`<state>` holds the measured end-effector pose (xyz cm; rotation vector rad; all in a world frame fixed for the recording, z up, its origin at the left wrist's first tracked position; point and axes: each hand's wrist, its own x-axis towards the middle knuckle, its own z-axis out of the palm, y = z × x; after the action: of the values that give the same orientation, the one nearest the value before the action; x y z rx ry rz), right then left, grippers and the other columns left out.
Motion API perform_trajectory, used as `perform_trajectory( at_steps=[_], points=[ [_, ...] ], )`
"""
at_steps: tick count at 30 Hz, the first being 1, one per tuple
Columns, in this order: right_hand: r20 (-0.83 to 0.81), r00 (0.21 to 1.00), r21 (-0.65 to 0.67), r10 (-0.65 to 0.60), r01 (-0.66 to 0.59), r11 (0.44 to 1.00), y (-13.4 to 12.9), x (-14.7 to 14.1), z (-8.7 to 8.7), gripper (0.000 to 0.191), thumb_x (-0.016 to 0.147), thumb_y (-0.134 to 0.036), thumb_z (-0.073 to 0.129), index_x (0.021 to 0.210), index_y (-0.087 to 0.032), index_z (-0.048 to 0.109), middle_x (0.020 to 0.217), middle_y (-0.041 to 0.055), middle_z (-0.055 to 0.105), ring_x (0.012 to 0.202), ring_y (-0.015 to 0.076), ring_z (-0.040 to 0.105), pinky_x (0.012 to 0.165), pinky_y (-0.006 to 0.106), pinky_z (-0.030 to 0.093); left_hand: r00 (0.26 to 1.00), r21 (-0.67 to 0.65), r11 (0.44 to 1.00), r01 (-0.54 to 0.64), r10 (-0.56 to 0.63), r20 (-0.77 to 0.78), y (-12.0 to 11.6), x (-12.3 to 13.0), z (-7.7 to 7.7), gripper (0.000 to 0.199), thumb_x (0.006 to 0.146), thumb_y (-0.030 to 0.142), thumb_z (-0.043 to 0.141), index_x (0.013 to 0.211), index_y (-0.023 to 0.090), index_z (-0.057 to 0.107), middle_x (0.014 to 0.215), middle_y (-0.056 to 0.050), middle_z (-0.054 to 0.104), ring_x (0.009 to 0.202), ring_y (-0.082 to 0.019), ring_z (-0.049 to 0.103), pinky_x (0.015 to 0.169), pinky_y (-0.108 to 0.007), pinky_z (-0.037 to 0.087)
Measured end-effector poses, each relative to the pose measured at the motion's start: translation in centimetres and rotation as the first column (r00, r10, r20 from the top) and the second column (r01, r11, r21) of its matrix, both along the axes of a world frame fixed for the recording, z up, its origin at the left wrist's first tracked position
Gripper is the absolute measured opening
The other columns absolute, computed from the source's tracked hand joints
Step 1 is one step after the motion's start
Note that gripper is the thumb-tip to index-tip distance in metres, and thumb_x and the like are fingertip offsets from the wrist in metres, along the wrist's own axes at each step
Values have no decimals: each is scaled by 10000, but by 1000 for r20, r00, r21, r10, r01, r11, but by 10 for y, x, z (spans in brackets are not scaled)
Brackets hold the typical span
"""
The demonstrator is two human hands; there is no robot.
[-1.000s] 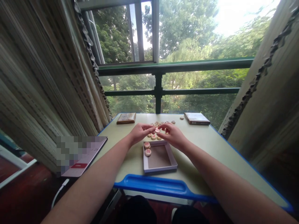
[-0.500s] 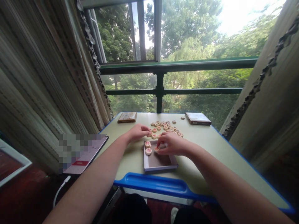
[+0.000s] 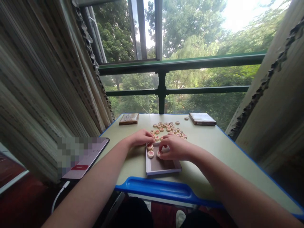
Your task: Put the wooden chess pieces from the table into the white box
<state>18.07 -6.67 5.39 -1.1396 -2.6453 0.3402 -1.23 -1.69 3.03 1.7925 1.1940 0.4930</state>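
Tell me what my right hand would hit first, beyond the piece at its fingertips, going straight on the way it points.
Your right hand would probably meet the nearer red-marked disc along the box's left wall; exact depth is unclear.

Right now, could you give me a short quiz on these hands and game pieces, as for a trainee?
1. Which hand touches the rightmost visible piece in the box?
2. True or false: every piece in view lies inside the box.
3. Fill in: the trough along the near edge of the table is ____ in colour.

Key:
1. The right hand.
2. False; many pieces lie on the table beyond it.
3. Blue.
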Motion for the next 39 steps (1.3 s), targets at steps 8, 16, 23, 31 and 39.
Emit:
perform_trajectory(
  at_steps=[8, 16, 23, 31, 39],
  points=[
    [-162, 981, 107, 112, -95, 990, -1, -6, -13, 175, 688, -339, 672, 796, -203, 682, 821, 51, 586, 809, 183, 507, 703, 300, 411, 995, -14, 1000, -26, 27, 95, -4, 1, 5, 140, 581, 222, 632, 644, 125, 710, 585, -16, 643, 589, -123, 521, 590, -237, 388],
    [-152, 978, 280, 142, -95, 955, -3, -15, -20, 196, 744, -369, 626, 832, -199, 666, 825, 66, 589, 815, 186, 496, 710, 303, 415, 991, -47, 996, 72, -66, 115, -2, -4, 6, 131, 611, 192, 611, 672, 131, 710, 622, -14, 653, 611, -124, 539, 621, -236, 409],
    [-139, 981, 285, 138, -94, 954, -4, -14, -20, 182, 745, -371, 623, 801, -209, 682, 796, 52, 586, 791, 174, 490, 684, 287, 408, 986, -99, 986, 133, -122, 115, -1, -8, 7, 136, 588, 191, 656, 702, 149, 718, 666, -17, 667, 668, -136, 563, 672, -239, 435],
    [-138, 984, 288, 113, -69, 955, -3, -14, -22, 193, 754, -381, 611, 812, -208, 676, 805, 59, 586, 792, 179, 490, 682, 294, 408, 987, -82, 988, 134, -126, 98, 0, -10, 4, 175, 626, 224, 651, 766, 149, 725, 726, -25, 684, 694, -142, 572, 684, -240, 436],
    [-131, 986, 284, 103, -62, 957, -3, -15, -23, 171, 748, -359, 617, 816, -215, 679, 810, 51, 596, 765, 169, 487, 651, 283, 391, 970, -86, 969, 230, -221, 102, 3, -11, 6, 156, 623, 194, 655, 761, 163, 720, 732, -9, 679, 723, -141, 582, 735, -241, 439]
  ],
)
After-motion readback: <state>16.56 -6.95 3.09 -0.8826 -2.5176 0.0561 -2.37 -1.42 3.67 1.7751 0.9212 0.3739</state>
